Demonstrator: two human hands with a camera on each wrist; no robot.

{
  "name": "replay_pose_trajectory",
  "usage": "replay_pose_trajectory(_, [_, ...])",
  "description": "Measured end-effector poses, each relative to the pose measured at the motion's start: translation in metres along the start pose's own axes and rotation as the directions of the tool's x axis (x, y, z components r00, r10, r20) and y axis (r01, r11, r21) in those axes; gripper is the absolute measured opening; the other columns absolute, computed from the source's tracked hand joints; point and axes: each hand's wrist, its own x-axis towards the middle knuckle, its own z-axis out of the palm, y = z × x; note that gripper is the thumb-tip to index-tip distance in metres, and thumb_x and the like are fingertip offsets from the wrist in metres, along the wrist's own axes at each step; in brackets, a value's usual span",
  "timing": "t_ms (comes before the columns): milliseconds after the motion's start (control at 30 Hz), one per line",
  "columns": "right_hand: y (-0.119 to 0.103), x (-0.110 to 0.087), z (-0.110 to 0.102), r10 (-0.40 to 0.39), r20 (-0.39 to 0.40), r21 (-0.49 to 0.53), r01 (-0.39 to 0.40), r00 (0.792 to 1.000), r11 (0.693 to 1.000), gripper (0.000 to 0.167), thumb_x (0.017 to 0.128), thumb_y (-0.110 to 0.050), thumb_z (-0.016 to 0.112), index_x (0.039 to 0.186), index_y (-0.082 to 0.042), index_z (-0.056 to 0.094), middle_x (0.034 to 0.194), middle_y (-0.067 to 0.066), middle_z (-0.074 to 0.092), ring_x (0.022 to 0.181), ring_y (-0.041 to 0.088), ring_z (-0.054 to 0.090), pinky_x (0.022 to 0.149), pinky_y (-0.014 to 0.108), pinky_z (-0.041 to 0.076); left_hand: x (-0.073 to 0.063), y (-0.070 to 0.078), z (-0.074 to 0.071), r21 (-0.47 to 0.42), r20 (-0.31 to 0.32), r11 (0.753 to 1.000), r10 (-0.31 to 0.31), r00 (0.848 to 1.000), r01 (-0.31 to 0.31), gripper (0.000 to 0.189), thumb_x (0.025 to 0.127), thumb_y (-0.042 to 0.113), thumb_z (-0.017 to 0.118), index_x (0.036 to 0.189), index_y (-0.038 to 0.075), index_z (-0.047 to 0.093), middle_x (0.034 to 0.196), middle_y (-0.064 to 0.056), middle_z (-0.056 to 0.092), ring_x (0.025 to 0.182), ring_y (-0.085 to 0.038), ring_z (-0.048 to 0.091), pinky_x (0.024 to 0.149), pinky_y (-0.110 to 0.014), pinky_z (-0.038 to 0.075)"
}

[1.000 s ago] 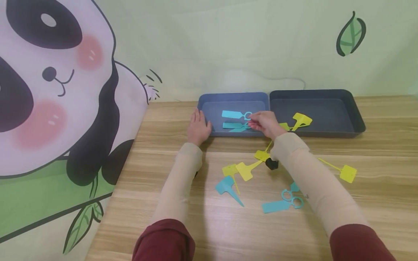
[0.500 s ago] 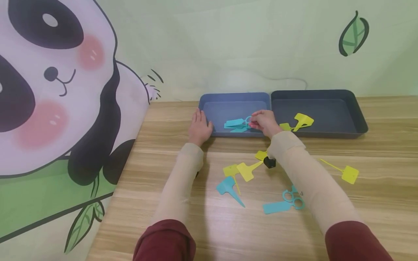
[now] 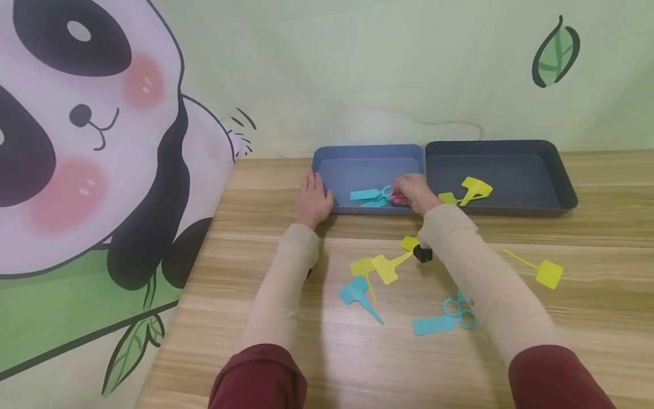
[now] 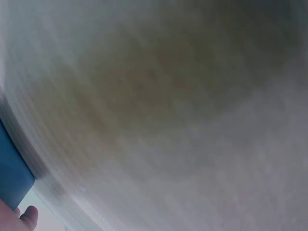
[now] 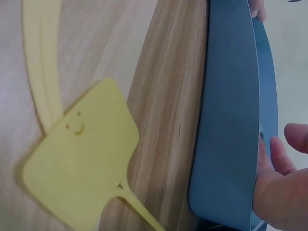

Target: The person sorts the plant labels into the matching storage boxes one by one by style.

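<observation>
Two hands [image 3: 413, 192], two trays [image 3: 373, 169]

Soft, even light, faint shadows on the table [image 3: 378, 363], left wrist view blurry.

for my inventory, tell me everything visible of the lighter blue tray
The lighter blue tray is shallow, rectangular, round-cornered and plastic-looking. It sits flat on the table, beside the darker tray, with turquoise tags inside near its front wall. The left hand rests on its left end; the right hand reaches over its front right, contact unclear.
</observation>
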Motion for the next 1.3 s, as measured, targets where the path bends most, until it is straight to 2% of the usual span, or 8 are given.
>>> replay_pose_trajectory(267, [-0.002, -0.002, -0.001, 0.046, -0.003, 0.009, -0.046, 0.999, 0.999, 0.049, 0.088, -0.009, 0.044, 0.134, 0.003, 0.029, 0.101, 0.011, 0.047, 0.068, 0.012, 0.056, 0.074, 0.022, 0.051, -0.001, 0.001, 0.0, -0.009, 0.005, 1.0, 0.005, 1.0, -0.005, 0.063, 0.093, 0.035, 0.027, 0.14, -0.003, 0.012, 0.149, -0.017, 0.003, 0.137, -0.027, 0.006, 0.113, -0.031, 0.007])
replay_pose_trajectory(467, [-0.003, -0.005, -0.002, 0.07, -0.033, 0.021, -0.069, 0.997, 0.997, 0.051, 0.088, -0.01, 0.044, 0.135, 0.001, 0.029, 0.111, 0.014, 0.047, 0.076, 0.015, 0.055, 0.077, 0.022, 0.05, -0.001, 0.002, 0.001, -0.001, 0.008, 1.0, -0.002, 1.0, 0.002, 0.063, 0.093, 0.037, 0.026, 0.141, -0.002, 0.011, 0.149, -0.016, 0.002, 0.138, -0.026, 0.006, 0.113, -0.031, 0.007])
replay_pose_trajectory(667, [-0.004, -0.009, -0.002, 0.077, -0.026, 0.035, -0.077, 0.997, 0.996, 0.048, 0.089, -0.01, 0.043, 0.134, 0.001, 0.031, 0.125, 0.018, 0.043, 0.101, 0.024, 0.051, 0.093, 0.029, 0.044, 0.0, 0.001, 0.003, -0.01, 0.001, 1.0, 0.002, 1.0, -0.002, 0.063, 0.093, 0.037, 0.026, 0.141, -0.002, 0.012, 0.149, -0.016, 0.003, 0.138, -0.027, 0.006, 0.113, -0.031, 0.007])
replay_pose_trajectory(833, [-0.006, -0.011, -0.001, 0.087, -0.013, 0.062, -0.086, 0.996, 0.994, 0.046, 0.088, -0.01, 0.042, 0.132, 0.002, 0.033, 0.127, 0.019, 0.042, 0.111, 0.027, 0.048, 0.096, 0.031, 0.042, 0.0, 0.001, 0.003, -0.021, 0.002, 1.0, 0.002, 1.0, -0.002, 0.063, 0.093, 0.037, 0.026, 0.141, -0.002, 0.011, 0.149, -0.016, 0.001, 0.138, -0.027, 0.005, 0.113, -0.031, 0.006])
replay_pose_trajectory(1067, [-0.008, -0.014, 0.001, 0.094, 0.031, 0.038, -0.095, 0.995, 0.995, 0.043, 0.09, -0.014, 0.04, 0.13, 0.001, 0.038, 0.129, 0.019, 0.043, 0.115, 0.029, 0.048, 0.097, 0.034, 0.041, 0.0, 0.0, 0.001, -0.025, 0.006, 1.0, 0.005, 1.0, -0.005, 0.064, 0.092, 0.037, 0.026, 0.14, -0.002, 0.011, 0.149, -0.016, 0.0, 0.137, -0.028, 0.005, 0.113, -0.031, 0.006])
replay_pose_trajectory(1300, [-0.013, -0.024, -0.001, 0.078, 0.129, 0.037, -0.084, 0.989, 0.996, 0.045, 0.092, -0.016, 0.037, 0.134, 0.0, 0.033, 0.135, 0.02, 0.038, 0.122, 0.031, 0.041, 0.102, 0.037, 0.035, 0.001, 0.0, 0.001, -0.009, 0.011, 1.0, 0.001, 1.0, -0.001, 0.064, 0.092, 0.037, 0.026, 0.141, -0.002, 0.01, 0.149, -0.016, 0.001, 0.138, -0.027, 0.004, 0.113, -0.031, 0.005])
